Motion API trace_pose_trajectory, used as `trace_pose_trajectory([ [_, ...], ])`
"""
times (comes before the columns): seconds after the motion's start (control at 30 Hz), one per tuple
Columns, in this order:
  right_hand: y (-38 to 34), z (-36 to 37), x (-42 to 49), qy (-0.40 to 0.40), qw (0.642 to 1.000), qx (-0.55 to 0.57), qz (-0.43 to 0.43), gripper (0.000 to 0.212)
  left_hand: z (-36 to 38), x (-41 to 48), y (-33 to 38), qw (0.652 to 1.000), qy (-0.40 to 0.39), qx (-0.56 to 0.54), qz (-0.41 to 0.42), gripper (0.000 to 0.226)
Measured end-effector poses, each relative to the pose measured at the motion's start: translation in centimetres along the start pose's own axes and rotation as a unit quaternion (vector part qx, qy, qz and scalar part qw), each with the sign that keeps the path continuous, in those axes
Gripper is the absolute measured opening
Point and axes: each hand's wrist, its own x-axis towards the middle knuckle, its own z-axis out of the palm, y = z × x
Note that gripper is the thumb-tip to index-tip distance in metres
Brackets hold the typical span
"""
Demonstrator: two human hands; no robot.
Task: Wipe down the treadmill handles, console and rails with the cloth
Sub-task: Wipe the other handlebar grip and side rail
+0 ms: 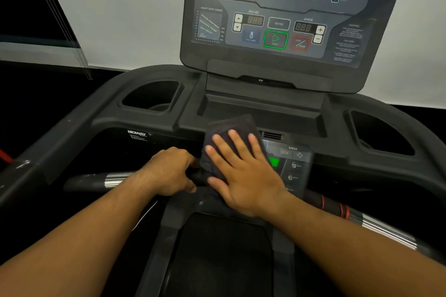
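Head view: treadmill (149,75) seen from the belt end, both arms reaching in.
Cloth (225,132): dark, folded, lying over the small lower keypad (293,166) in the middle of the front handlebar (115,179), below the tray.
Right hand (243,171): flat and open, fingers spread, palm pressing the cloth down; it grips nothing.
Left hand (170,170): closed round the handlebar just left of the cloth, touching its edge.
Console (277,19): upright above, displays dark; whether it has been wiped I cannot tell.
Risk, keys: the palm presses right beside the speed keys and a green key; firm pressure through the cloth could likely trigger one and start the belt (224,255) underfoot.
Risk, slip: the cloth is only pinned, not held; a quick stroke could slide it off the keypad edge and drop it onto the belt.
Risk, coverage: dark cloth on dark plastic hides missed spots; the cup wells (152,96), right handle (376,226) and side rails could be skipped.
Risk, moisture: if the cloth is wet, liquid could seep into the vent slots (271,135) just above the keypad.
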Motion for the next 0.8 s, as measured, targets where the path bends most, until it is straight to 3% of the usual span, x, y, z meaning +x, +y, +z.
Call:
trace_pose_trajectory([
  [0.17,-1.8,-0.6,3.7,-0.022,0.999,-0.026,0.015,0.060,0.2,-0.3,0.1,1.000,0.007,-0.022,-0.020,0.029],
  [0.3,-2.1,0.1,-0.1,-0.004,1.000,0.004,0.009,0.062,0.0,-0.8,0.3,0.998,0.018,-0.044,-0.038,0.032],
  [0.5,2.7,0.9,-8.5,-0.010,0.999,-0.025,-0.035,0.063,0.4,-0.9,-0.1,0.997,0.015,-0.062,-0.048,0.061],
  [0.8,5.9,-1.2,-2.8,-0.019,0.987,0.006,0.160,0.068,0.1,-0.9,0.3,0.999,0.006,-0.030,-0.038,0.054],
])
